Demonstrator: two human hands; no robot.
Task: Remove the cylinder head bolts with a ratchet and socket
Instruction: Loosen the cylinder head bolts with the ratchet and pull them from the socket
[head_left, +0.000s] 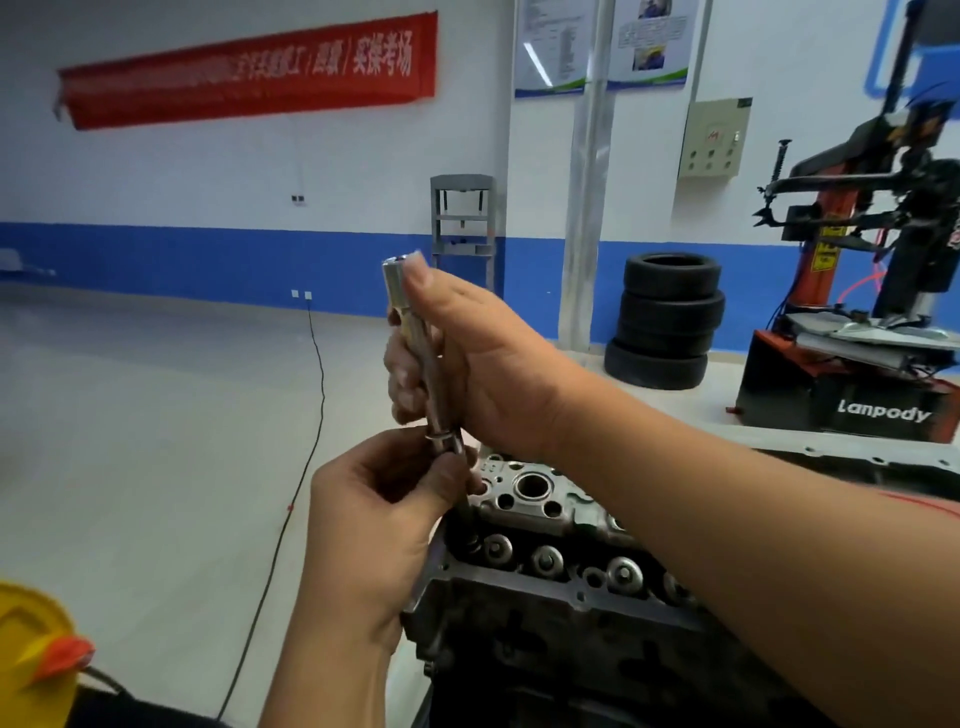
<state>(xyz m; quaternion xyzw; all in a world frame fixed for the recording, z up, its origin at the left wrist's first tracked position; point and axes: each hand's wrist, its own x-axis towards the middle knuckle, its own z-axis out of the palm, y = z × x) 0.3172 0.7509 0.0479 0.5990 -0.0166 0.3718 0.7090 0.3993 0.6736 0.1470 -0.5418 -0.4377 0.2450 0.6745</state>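
The right hand (483, 358) is curled around the upper part of a long socket tool (423, 353), held nearly upright. Just below it, the left hand (384, 499) pinches the bolt (462, 499) at the tool's lower end, above the cylinder head (540, 504). If the pinch loosens, the bolt may drop back into the head, or onto the floor.

Illumination is bright, even and diffuse; shadows are soft. A streak of glare crosses the wall poster (550, 49). Wide-angle distortion bends the pillar (587, 182) and the frame edges. The banner (249, 73) text is soft. The yellow object (31, 660) at lower left is blurred.
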